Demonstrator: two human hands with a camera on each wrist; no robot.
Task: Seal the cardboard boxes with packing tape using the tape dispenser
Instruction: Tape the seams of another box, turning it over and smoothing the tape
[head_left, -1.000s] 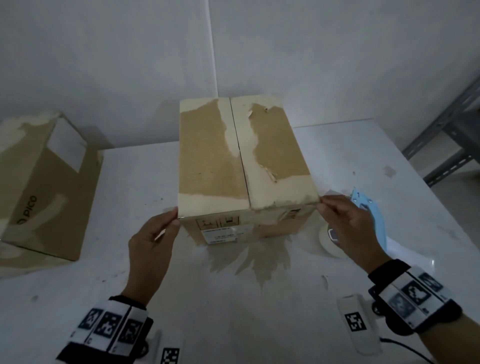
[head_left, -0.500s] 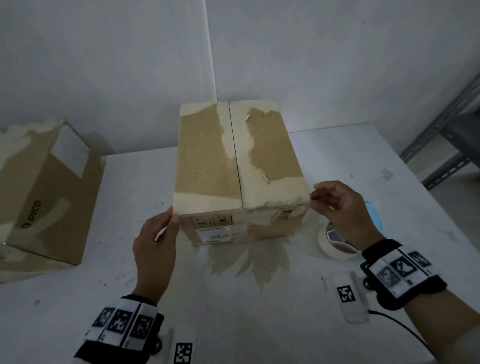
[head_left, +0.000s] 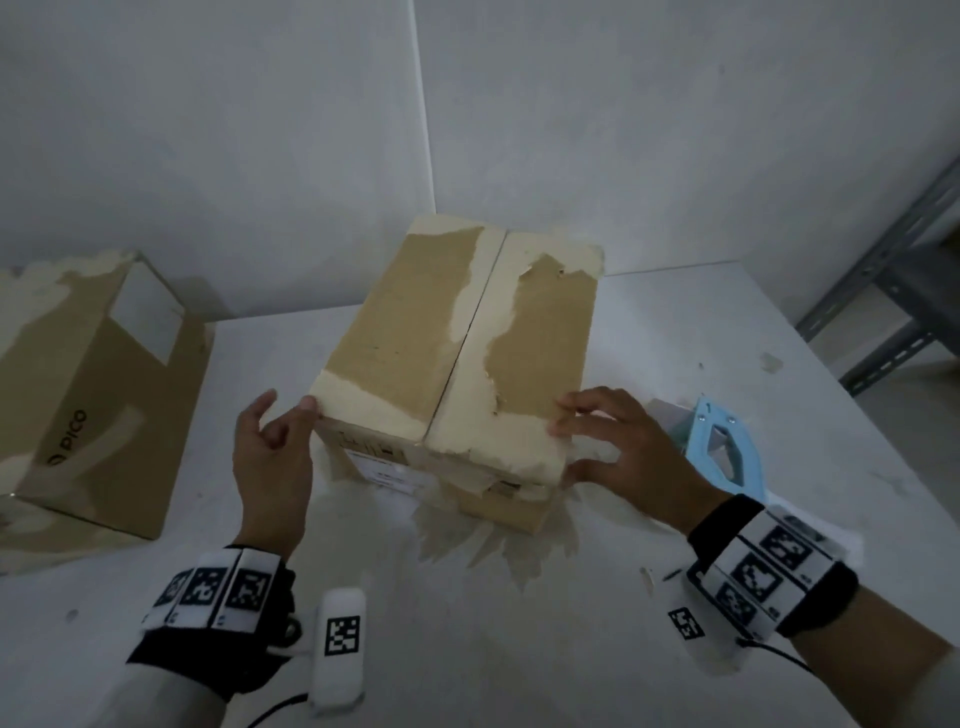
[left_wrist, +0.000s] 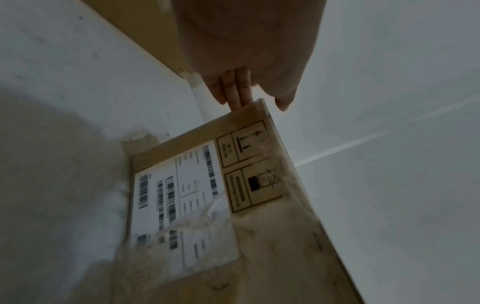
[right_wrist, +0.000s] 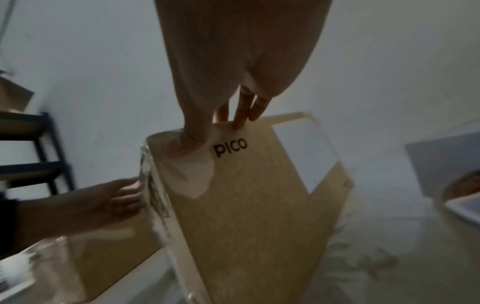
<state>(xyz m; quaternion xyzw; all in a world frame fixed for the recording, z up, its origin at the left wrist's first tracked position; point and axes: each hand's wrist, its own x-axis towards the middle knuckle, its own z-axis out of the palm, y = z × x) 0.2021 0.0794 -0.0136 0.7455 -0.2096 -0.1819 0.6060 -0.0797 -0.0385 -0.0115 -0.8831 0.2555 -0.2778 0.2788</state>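
A worn cardboard box (head_left: 415, 338) stands on the white table (head_left: 519, 649), its two top flaps meeting at a bare centre seam, and it is turned at an angle. My left hand (head_left: 288, 410) touches its near left corner with straight fingers (left_wrist: 237, 102) beside the label (left_wrist: 182, 205). My right hand (head_left: 566, 444) lies over the near right corner, fingers on the top and thumb (right_wrist: 187, 146) pressed on the PICO side (right_wrist: 259, 195). The light blue tape dispenser (head_left: 727, 452) lies on the table just right of my right hand, held by neither hand.
A second PICO cardboard box (head_left: 104, 405) lies at the table's left. White walls meet in a corner right behind the boxes. Grey metal shelving (head_left: 893, 291) stands off the table's right edge. Torn paper residue (head_left: 493, 540) sticks to the table in front of the box.
The box has turned clockwise, its far end swinging right. My right hand went from the box's near right edge to lie over that corner. My left hand stayed at the near left corner.
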